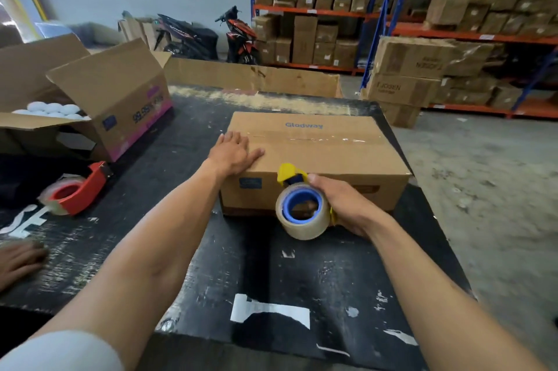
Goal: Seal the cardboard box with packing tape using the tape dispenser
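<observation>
I see my left hand spread flat on the cardboard box top, while my right hand grips the tape dispenser against its near face.

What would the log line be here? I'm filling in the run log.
left hand: flat on box top | right hand: holds tape dispenser at near side | seam tape: partly on

Bare table before cardboard box; red dispenser, open carton crowd left
</observation>
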The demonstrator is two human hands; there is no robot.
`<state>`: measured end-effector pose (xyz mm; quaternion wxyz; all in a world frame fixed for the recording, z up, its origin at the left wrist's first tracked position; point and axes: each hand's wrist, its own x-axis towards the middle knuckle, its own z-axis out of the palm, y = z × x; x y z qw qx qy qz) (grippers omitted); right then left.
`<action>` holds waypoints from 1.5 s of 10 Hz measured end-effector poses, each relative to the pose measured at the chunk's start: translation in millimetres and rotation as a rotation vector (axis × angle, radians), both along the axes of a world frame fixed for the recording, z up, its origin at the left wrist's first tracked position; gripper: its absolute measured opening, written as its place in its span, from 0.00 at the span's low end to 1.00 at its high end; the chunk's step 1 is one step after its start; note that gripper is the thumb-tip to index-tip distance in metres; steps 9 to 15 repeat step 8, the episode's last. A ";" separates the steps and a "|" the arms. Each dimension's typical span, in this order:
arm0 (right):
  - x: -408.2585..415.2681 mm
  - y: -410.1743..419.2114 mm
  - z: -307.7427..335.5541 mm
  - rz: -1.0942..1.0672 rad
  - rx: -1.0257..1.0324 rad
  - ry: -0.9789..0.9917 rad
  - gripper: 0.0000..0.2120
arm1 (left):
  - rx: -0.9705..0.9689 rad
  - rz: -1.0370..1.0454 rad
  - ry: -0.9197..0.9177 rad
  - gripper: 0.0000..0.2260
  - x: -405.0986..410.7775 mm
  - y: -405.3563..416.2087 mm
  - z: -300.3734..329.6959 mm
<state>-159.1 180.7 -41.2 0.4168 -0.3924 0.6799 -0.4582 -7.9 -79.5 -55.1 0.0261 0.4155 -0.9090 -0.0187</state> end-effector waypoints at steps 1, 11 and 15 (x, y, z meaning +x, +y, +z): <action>9.8 8.0 -34.2 0.014 0.083 -0.020 0.21 | -0.060 -0.110 0.103 0.34 2.7 17.0 -5.2; 43.3 27.7 -117.0 -0.266 0.244 0.357 0.21 | 0.025 -0.151 0.164 0.30 18.2 49.0 -26.6; 43.3 27.7 -117.0 -0.266 0.244 0.357 0.21 | 0.025 -0.151 0.164 0.30 18.2 49.0 -26.6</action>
